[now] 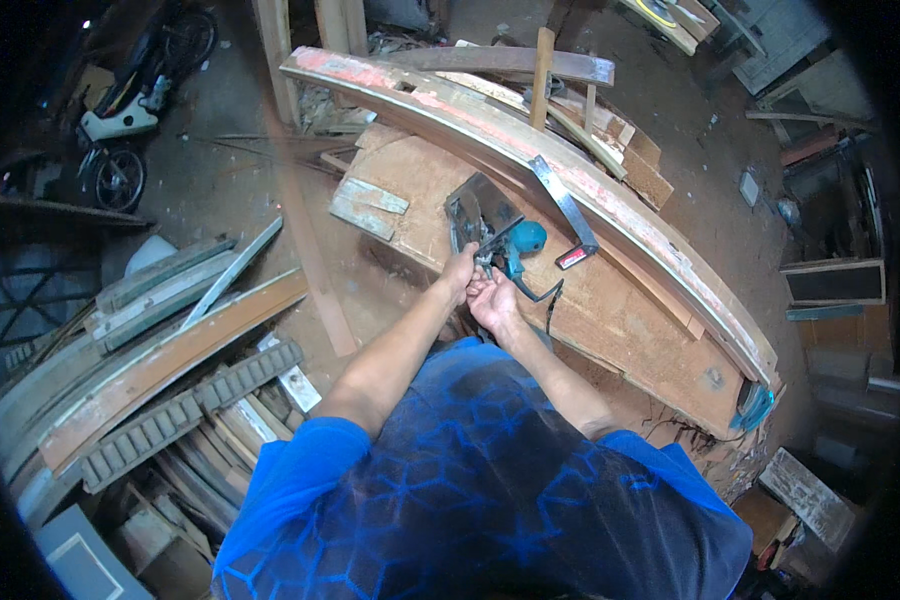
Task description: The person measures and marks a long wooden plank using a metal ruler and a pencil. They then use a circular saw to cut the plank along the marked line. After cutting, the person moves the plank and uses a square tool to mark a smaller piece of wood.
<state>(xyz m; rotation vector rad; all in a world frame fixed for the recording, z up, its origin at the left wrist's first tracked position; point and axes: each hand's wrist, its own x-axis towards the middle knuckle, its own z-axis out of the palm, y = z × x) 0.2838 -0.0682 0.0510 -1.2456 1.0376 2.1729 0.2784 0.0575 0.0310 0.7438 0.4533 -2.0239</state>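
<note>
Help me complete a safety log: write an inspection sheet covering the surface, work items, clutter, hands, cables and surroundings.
Surface: wooden worktop, worn-looking, with a dark patch near its right end.
Job's things: teal power tool with a dark flat plate; metal-bladed square to its right, near the long curved beam.
Clutter: wood pieces behind the beam; stacked timber at left.
Hands: left hand and right hand close together at the tool; exact grip too small to tell.
Cables: black cable beside the tool; its far end cannot be traced.
Surroundings: motorcycle at upper left, partly in shadow; dark framed unit at right.
</note>
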